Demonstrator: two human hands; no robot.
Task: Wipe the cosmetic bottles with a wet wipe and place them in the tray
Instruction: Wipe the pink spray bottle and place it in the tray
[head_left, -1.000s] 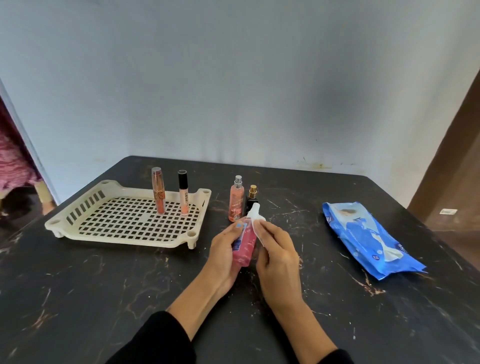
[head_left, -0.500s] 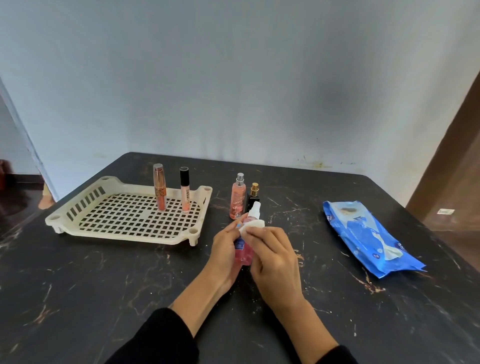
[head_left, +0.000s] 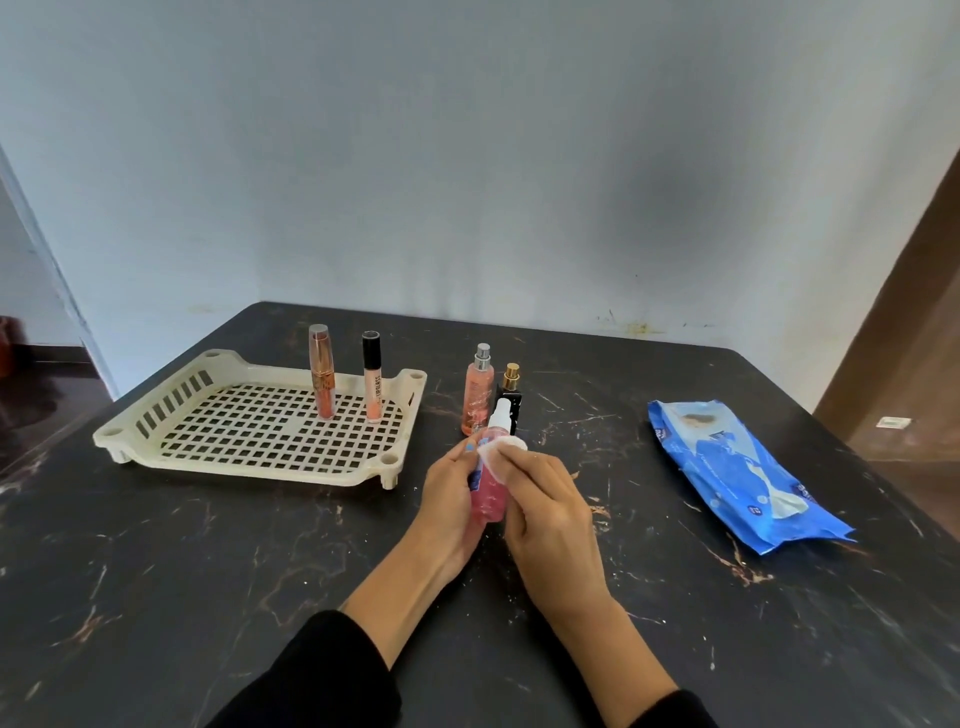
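Shifted since a second ago: wet wipe now up at the shoulder of the pink spray bottle, no longer alongside its body; bottle more upright. Nearest, left hand wrapped round the bottle's lower body, fingers curled on the label side; right hand pinching the wipe against the neck, just under the white cap. Best done by turning the bottle within the left grip while drawing the wipe downward, covering the whole body. Beyond, just behind the hands, peach spray bottle and small black perfume bottle standing close together, easily knocked. Left, white slotted tray with two lip gloss tubes upright at its far side, near half free. Right, blue wipes pack, well apart. Dark marbled surface open in front.
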